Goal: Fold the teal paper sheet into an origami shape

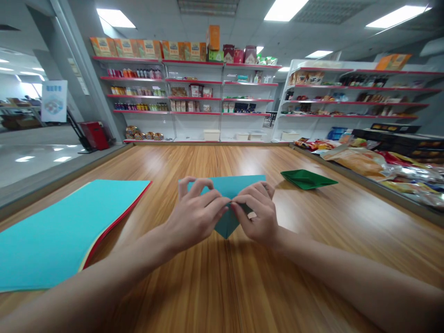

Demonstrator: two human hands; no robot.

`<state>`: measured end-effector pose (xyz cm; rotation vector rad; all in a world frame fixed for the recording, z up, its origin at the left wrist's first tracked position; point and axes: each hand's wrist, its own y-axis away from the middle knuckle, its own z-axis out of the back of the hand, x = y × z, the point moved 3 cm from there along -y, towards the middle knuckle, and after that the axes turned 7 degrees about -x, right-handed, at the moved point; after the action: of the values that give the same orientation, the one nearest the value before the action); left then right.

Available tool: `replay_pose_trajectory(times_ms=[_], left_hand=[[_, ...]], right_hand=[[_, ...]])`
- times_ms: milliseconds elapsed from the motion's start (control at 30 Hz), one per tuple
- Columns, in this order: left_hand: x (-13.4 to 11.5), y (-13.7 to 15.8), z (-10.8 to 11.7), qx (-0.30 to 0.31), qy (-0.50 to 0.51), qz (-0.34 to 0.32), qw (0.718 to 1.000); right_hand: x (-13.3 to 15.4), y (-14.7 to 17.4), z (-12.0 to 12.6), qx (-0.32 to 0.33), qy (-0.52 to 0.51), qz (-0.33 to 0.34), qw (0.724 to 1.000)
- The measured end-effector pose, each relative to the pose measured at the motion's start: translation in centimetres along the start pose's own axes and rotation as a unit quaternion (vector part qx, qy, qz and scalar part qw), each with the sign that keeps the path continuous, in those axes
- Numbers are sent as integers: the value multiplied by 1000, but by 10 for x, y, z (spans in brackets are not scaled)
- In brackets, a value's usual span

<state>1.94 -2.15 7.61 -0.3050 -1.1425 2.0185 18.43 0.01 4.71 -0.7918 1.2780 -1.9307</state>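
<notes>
Left hand (197,210): pinching folded blue paper (231,184) | Right hand (260,210): likewise pinching it | Paper: between both hands, over wooden table (194,296), partly covered by them; pinched crease indistinct | Sheet stack (76,222): cropped at left

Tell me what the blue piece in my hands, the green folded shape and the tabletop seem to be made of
Blue piece: apparently matte paper, thin and creased. Green folded shape: likely matte paper too, with sharp creases. Tabletop: semi-gloss with soft reflections and wood grain; real wood or laminate, I can't tell.
</notes>
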Motion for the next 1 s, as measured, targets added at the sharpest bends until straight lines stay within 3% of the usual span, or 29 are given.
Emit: replay_pose_trajectory(times_ms=[167,467,667,800,1000], left_hand=[[-5,4,-6,-3,18,54,998],[-4,0,3,-4,-25,2,1000],[19,3,9,-30,-41,27,998],[35,2,13,-40,-48,68,996],[39,5,7,-48,-31,77,995]], right_hand=[[9,-3,3,26,-6,-27,999],[12,-8,7,8,-5,-30,999],[-21,-8,9,-55,41,-28,997],[-41,-7,6,-48,25,-28,998],[-37,-1,2,-7,-26,-45,999]])
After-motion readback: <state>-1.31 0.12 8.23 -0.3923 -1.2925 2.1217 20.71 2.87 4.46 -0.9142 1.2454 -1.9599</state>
